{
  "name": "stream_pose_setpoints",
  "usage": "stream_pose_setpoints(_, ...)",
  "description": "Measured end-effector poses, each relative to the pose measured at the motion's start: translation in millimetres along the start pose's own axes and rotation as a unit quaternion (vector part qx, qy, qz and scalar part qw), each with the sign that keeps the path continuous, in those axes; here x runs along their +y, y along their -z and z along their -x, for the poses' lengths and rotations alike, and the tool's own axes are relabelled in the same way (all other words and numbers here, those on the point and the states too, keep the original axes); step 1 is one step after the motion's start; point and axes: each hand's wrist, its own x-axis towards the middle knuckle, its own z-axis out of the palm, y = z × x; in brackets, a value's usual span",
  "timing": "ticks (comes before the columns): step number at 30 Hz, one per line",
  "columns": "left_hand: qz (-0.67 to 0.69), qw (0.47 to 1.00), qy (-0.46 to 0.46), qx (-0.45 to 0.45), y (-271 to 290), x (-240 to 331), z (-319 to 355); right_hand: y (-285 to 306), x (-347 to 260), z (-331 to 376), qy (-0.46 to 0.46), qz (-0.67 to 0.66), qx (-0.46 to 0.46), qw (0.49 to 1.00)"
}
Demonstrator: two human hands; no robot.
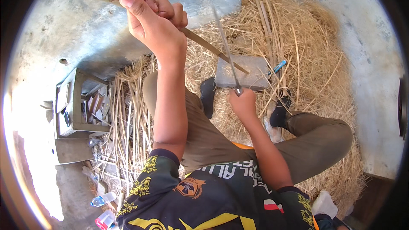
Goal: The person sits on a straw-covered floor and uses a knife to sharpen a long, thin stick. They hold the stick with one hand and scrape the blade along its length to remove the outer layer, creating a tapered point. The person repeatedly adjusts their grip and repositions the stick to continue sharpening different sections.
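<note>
The left hand (153, 19) is raised high in the upper middle of the frame, its forearm running almost straight up from the sleeve at the lower centre. Its grip is a closed fist, fingers curled over and thumb pointing up and left, knuckles toward the upper right. The right hand (242, 102) sits lower, near the centre of the frame, at the end of a forearm that slants up and left from the lower right. Its grip is also closed tight, back of the hand toward the camera, fingers hidden beneath.
</note>
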Motion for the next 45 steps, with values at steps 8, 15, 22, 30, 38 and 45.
stream_pose_setpoints(8, 0.014, 0.999, 0.029, -0.035, 16.6, 2.5, -11.1, 7.4, -12.1, 4.1, 0.004, 0.022, -0.022, 0.999)
stream_pose_setpoints(15, -0.008, 1.0, 0.021, 0.0, 10.4, 1.4, -7.0, -27.7, 52.5, -5.0, -0.087, -0.069, 0.013, 0.994)
stream_pose_setpoints(22, -0.03, 0.999, 0.015, 0.021, 20.4, 1.1, -14.5, -14.5, 33.8, -18.1, -0.073, 0.069, -0.023, 0.995)
stream_pose_setpoints(30, -0.027, 1.0, 0.014, 0.0, 9.9, 2.9, -7.1, -31.1, 100.3, -23.9, -0.144, 0.027, 0.003, 0.989)
stream_pose_setpoints(38, -0.04, 0.999, -0.005, -0.023, 4.5, 1.8, -5.6, -16.2, 76.7, -25.7, -0.171, 0.061, 0.002, 0.983)
stream_pose_setpoints(45, -0.018, 0.999, 0.018, -0.035, 10.8, 2.1, -7.5, -9.7, -18.5, -1.3, 0.032, -0.054, -0.005, 0.998)
